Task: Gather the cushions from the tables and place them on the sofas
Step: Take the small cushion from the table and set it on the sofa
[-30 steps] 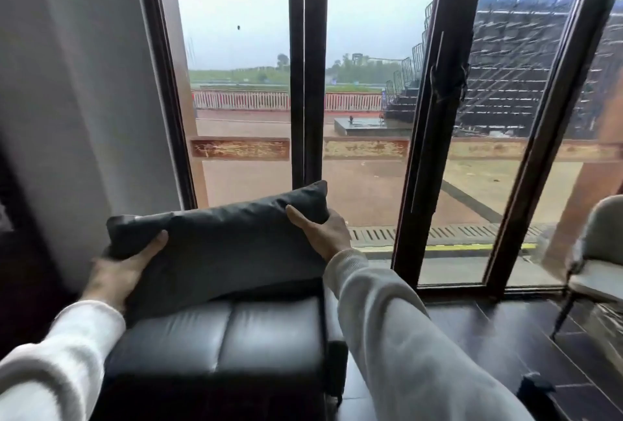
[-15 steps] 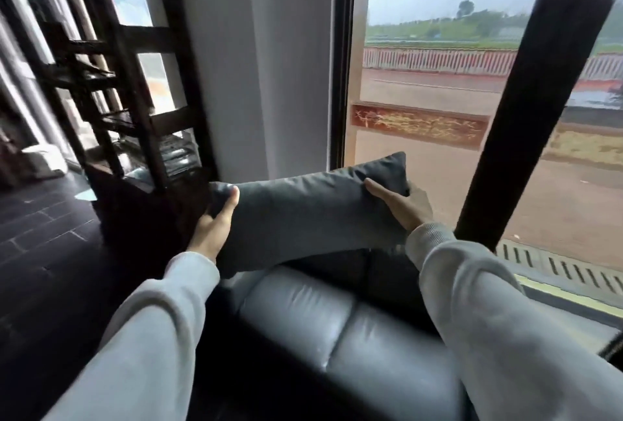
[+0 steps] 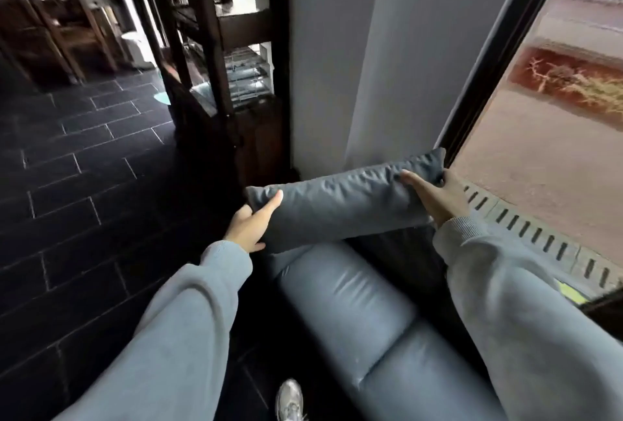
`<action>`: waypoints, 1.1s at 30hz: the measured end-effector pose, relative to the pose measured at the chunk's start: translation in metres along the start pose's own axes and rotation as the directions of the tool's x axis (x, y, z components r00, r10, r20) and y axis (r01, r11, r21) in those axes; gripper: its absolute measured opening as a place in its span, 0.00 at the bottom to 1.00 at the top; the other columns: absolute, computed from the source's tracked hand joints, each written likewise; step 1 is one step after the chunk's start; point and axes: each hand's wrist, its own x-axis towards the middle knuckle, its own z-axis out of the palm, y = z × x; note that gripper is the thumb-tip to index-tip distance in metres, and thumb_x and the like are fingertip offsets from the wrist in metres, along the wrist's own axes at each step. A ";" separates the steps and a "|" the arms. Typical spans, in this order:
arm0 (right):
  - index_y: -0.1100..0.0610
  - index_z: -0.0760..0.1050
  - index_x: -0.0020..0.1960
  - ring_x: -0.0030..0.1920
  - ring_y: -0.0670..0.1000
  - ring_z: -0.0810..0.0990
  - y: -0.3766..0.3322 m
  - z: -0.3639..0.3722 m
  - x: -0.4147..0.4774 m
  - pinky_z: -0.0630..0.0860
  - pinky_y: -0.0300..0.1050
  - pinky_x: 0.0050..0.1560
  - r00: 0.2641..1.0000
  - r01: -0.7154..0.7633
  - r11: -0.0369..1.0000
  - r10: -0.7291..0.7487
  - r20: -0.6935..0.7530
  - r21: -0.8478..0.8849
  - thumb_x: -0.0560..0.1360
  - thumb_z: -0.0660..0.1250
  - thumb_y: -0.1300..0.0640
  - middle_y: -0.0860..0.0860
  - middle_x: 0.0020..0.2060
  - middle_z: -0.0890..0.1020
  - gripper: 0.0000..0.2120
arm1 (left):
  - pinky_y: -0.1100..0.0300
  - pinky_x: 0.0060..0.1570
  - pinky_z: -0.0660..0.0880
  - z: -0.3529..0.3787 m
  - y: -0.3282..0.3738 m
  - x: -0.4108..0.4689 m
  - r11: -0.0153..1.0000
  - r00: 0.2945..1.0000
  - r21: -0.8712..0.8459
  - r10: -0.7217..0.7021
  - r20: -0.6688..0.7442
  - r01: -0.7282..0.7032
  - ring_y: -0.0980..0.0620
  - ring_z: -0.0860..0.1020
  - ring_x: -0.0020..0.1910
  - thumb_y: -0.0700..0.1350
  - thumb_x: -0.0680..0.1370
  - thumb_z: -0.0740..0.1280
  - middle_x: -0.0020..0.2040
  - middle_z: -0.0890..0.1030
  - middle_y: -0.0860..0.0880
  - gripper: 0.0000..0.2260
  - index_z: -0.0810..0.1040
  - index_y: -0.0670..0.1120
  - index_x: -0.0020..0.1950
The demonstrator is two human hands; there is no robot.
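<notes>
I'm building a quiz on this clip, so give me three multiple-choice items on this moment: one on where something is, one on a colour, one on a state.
1. Where is the cushion?
A. flat on the floor
B. above the sofa, near the wall
C. on the wooden shelf

2. What colour is the cushion?
A. dark grey
B. red
C. white

3. How is the cushion held?
A. by the left hand only
B. by neither hand
C. by both hands, one at each end

Answers:
1 B: it sits over the sofa's far end beside the grey wall.
2 A: its fabric is dark grey, close to the sofa's tone.
3 C: the left hand grips its left end and the right hand its right end.
</notes>
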 end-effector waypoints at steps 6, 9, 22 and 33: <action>0.54 0.81 0.49 0.47 0.54 0.84 0.054 0.105 0.107 0.79 0.50 0.49 0.986 -0.073 0.979 0.100 0.135 -0.190 0.65 0.81 0.35 0.51 0.43 0.85 0.26 | 0.42 0.67 0.76 0.015 -0.041 0.132 0.984 0.986 -0.064 -0.168 -0.021 0.166 0.46 0.75 0.66 0.61 0.77 0.75 0.68 0.76 0.50 0.27 0.74 0.48 0.69; 0.57 0.83 0.55 0.53 0.57 0.86 0.091 0.153 0.157 0.81 0.51 0.56 0.952 -0.115 0.956 0.184 0.244 -0.272 0.66 0.82 0.39 0.55 0.50 0.88 0.27 | 0.43 0.64 0.79 0.022 -0.071 0.184 0.966 0.966 -0.055 -0.255 -0.044 0.253 0.41 0.76 0.69 0.61 0.76 0.77 0.70 0.76 0.47 0.31 0.73 0.48 0.73; 0.52 0.81 0.56 0.52 0.51 0.86 0.284 0.333 0.239 0.83 0.53 0.59 0.837 -0.318 0.892 0.423 0.346 -0.320 0.50 0.81 0.23 0.47 0.50 0.87 0.45 | 0.45 0.61 0.81 0.080 -0.245 0.325 0.837 0.826 -0.260 -0.532 -0.185 0.481 0.45 0.80 0.62 0.56 0.74 0.79 0.57 0.82 0.52 0.15 0.81 0.55 0.56; 0.49 0.77 0.54 0.62 0.55 0.83 0.375 0.383 0.286 0.76 0.46 0.62 0.862 -0.137 0.887 0.326 0.388 -0.440 0.57 0.81 0.30 0.46 0.53 0.84 0.35 | 0.40 0.63 0.81 0.141 -0.329 0.397 0.858 0.779 -0.215 -0.513 -0.361 0.466 0.46 0.83 0.61 0.54 0.74 0.80 0.57 0.87 0.49 0.16 0.86 0.51 0.59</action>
